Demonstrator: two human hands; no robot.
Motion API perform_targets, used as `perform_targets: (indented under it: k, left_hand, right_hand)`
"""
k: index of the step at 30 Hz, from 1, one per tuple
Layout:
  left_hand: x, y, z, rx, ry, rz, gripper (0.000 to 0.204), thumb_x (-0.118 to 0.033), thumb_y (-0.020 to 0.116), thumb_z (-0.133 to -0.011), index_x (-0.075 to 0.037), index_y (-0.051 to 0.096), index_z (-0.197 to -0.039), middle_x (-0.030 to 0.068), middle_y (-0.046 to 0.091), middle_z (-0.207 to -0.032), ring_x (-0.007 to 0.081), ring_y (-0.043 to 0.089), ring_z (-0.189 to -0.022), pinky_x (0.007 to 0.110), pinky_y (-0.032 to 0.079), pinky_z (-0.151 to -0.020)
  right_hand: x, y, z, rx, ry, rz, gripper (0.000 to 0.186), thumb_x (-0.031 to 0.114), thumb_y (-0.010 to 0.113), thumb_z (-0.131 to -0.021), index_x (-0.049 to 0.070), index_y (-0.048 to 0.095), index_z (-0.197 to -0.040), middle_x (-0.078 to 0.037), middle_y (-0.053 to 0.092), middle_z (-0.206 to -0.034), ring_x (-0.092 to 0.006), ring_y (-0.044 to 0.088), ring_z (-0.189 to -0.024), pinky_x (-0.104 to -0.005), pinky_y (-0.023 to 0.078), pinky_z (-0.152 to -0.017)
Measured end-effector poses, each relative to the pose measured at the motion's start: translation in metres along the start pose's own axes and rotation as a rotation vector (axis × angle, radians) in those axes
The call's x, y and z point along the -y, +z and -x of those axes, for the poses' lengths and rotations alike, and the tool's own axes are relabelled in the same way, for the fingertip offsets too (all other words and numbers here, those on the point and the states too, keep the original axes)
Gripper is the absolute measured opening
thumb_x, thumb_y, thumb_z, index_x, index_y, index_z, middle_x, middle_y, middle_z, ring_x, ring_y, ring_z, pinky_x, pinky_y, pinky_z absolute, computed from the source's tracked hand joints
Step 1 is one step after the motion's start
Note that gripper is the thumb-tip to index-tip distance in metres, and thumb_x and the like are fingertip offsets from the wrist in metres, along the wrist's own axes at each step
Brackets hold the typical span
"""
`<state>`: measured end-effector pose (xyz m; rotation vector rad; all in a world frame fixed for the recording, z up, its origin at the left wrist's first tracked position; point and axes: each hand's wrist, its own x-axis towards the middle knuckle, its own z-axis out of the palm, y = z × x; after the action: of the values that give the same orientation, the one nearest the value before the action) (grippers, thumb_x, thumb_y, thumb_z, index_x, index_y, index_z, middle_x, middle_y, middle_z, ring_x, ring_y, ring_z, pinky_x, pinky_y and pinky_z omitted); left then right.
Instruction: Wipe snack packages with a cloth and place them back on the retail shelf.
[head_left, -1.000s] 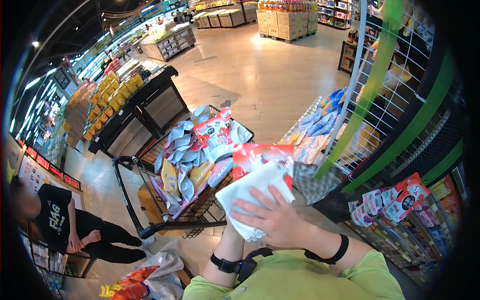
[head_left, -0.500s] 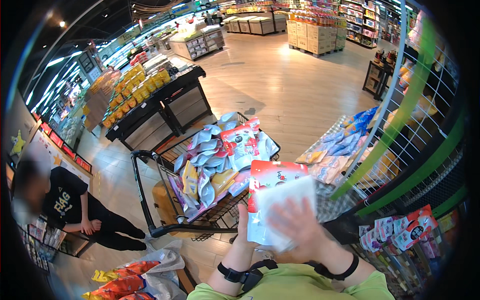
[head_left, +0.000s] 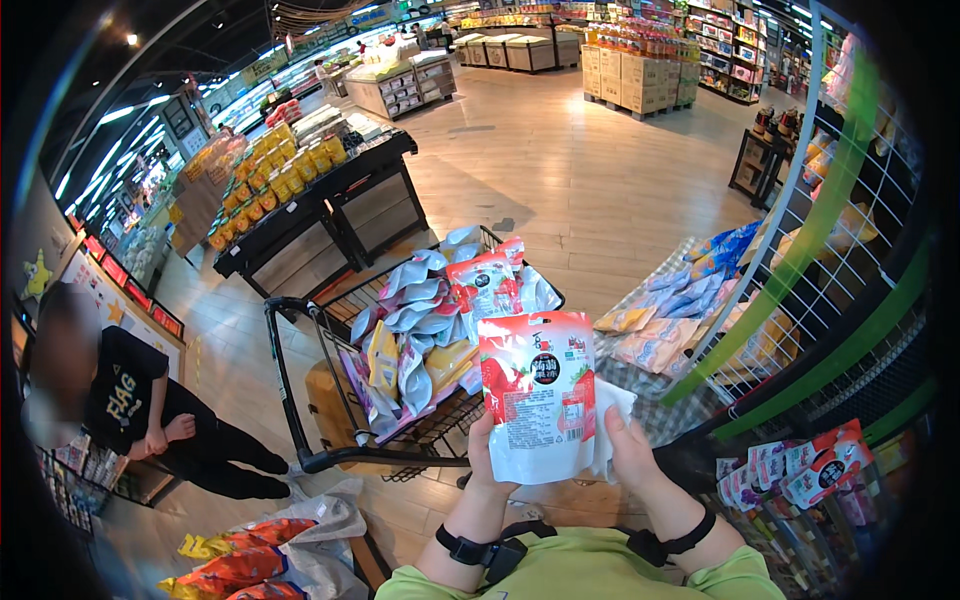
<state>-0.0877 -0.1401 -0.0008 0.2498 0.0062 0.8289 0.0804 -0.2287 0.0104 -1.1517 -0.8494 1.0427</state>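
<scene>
A red-and-white snack pouch (head_left: 540, 395) with strawberry pictures is held upright in front of me, its side with the small printed panel turned to me. My left hand (head_left: 484, 452) grips its lower left edge, thumb in front and the other fingers hidden behind. At the lower right edge, my right hand (head_left: 628, 447) is closed on a white cloth or wipe (head_left: 608, 412), which lies against the pouch's side. Just beyond, a black wire shopping cart (head_left: 345, 462) is heaped with silvery pouches (head_left: 408, 290) and a similar red pouch (head_left: 484, 284).
A person in black (head_left: 135, 400) stands at the left. Bagged goods (head_left: 660, 310) lie on a checked cloth beside a white wire rack (head_left: 790, 260) at the right. Red pouches (head_left: 835, 465) hang at lower right; orange bags (head_left: 250, 565) sit at lower left.
The pouch has been turned round to show its other printed side. My right hand has moved with the cloth from across the pouch's front to its right edge.
</scene>
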Motion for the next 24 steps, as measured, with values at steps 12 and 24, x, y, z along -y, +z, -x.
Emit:
perform_targets:
  k: [12, 24]
  left_hand:
    - [-0.01, 0.013, 0.001, -0.123, -0.019, -0.432, 0.054, -0.018, 0.052, -0.084, -0.001, 0.036, -0.133, 0.0166, 0.052, -0.124, 0.0283, 0.053, -0.113, 0.042, 0.042, -0.095]
    - [-0.014, 0.03, 0.004, -0.168, 0.034, -0.34, 0.052, -0.041, 0.03, -0.097, -0.007, 0.034, -0.135, 0.013, 0.045, -0.133, 0.0279, 0.046, -0.121, 0.044, 0.039, -0.1]
  right_hand:
    - [0.018, 0.003, 0.001, -0.03, 0.028, -0.054, 0.029, 0.011, 0.058, -0.088, 0.0, 0.054, -0.114, -0.005, 0.06, -0.104, -0.0124, 0.056, -0.094, -0.0291, 0.045, -0.084]
    - [0.044, 0.018, 0.01, -0.088, -0.401, 0.381, 0.044, 0.009, 0.058, -0.083, 0.0, 0.047, -0.125, -0.016, 0.054, -0.119, -0.0257, 0.052, -0.11, -0.0359, 0.041, -0.092]
